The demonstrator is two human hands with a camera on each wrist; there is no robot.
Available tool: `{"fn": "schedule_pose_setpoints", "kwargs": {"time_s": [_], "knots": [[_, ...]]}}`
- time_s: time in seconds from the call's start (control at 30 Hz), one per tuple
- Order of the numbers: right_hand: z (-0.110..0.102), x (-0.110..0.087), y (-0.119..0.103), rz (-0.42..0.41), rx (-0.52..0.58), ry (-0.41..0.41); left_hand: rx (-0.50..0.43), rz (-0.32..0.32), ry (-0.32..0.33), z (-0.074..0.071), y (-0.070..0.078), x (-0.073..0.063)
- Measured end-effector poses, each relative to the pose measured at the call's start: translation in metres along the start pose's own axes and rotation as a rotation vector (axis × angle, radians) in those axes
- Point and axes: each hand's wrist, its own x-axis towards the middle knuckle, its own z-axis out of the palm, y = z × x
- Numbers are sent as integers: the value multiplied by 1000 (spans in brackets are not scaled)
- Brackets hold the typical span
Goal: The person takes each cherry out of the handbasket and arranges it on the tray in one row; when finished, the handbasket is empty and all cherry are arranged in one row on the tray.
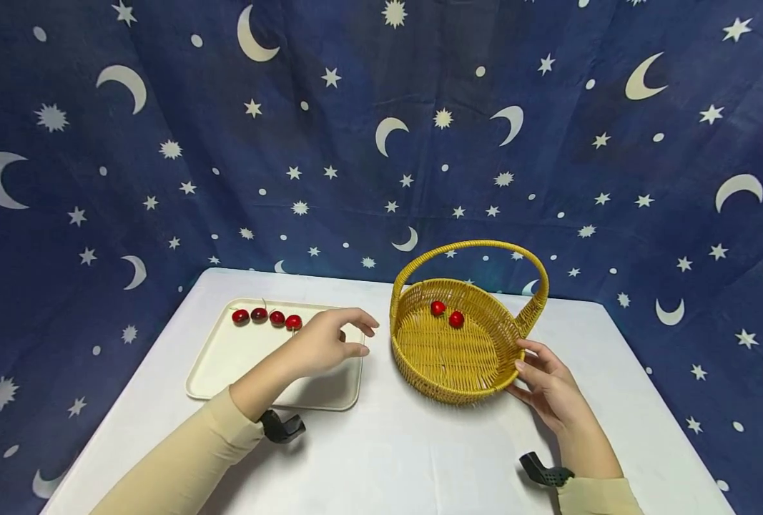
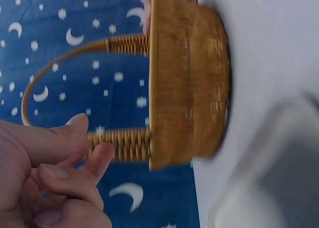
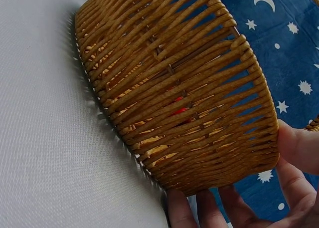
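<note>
A round woven basket [image 1: 448,386] with a tall arched handle stands on the table, and two red cherries [image 1: 456,319] lie in it towards the back. My right hand [image 1: 551,390] grips the basket's right side, its thumb at the rim and other fingers against the outer wall. My left hand [image 1: 330,342] hovers over the right part of a cream tray [image 1: 227,365], apart from the basket, with fingers loosely bent. I see nothing held in it. Several dark red cherries [image 1: 277,319] sit in a row along the tray's back; the left hand may hide part of the tray.
A white cloth covers the table [image 1: 407,465]. Behind it hangs a dark blue curtain [image 1: 355,157] with moons and stars. The basket's arched handle [image 1: 471,244] rises over its opening. The tray has a low raised rim.
</note>
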Motion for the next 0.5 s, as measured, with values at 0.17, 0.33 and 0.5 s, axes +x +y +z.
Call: {"fn": "schedule_pose_setpoints", "kwargs": {"time_s": [0.17,0.33,0.5], "knots": [[-1,1,1,-3,6,-8,-65,42,-40,22,19,14],[-1,0,-1,-5,-22,1,-105,79,-61,40,37,36],[-4,-3,-1,2,-17,5,-113,59,-93,59,50,60]]}}
